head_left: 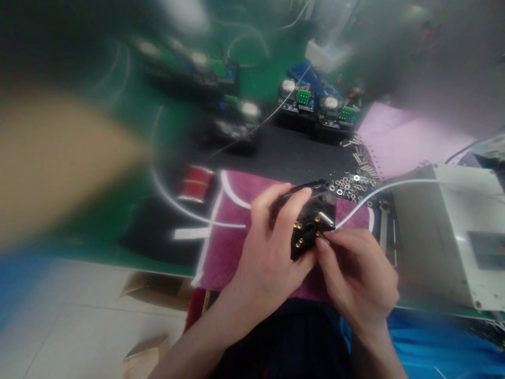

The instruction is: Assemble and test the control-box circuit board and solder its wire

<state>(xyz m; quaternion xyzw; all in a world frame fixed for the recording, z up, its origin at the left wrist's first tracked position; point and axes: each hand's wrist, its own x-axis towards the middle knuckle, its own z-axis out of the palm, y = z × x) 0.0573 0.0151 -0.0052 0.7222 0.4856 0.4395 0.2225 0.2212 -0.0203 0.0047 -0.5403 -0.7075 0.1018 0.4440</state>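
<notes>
Left hand [268,258] gripping black housing [315,202] over purple cloth [231,252], right hand [361,273] pinching apparently a small metal part [324,238], beside brass-coloured terminals [299,243].

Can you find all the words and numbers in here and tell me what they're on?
None can be read.
Left board of the sharper pair: tiny white marks, too small and blurred.
Right board of that pair: white marks, also too small.
Pink paper: no writing I can make out.
Black part in the left hand: no writing I can make out.
</notes>
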